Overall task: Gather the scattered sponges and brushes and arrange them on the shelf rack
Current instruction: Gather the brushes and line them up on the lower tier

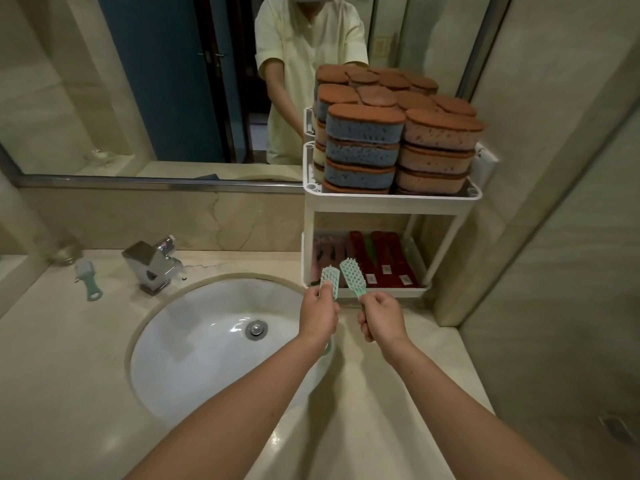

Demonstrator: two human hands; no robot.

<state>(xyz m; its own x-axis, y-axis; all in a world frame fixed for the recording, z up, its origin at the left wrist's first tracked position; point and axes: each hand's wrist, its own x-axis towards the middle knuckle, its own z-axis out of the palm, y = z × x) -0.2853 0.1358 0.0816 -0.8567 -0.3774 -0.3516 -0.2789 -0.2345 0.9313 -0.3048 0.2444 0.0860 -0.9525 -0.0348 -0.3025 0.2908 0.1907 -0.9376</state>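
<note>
Left hand [318, 315]: fingers curled round handle of green brush [330, 277], head up. Right hand [382, 318] just beside it: fingers clamped on handle of second green brush [351, 273], head tilted left. Both over right rim of sink basin [194, 358], near front of white shelf rack [391, 199]. Lower tier: red brushes [384, 258] in row. Top tier: stacked sponges [363, 147], blue and pink. Far left on counter [69, 375], beside faucet [152, 265]: third green brush [86, 277].

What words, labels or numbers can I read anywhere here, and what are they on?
None can be read.
White labels on the red items in the lower tier of the rack: too small and blurred to read.
</note>
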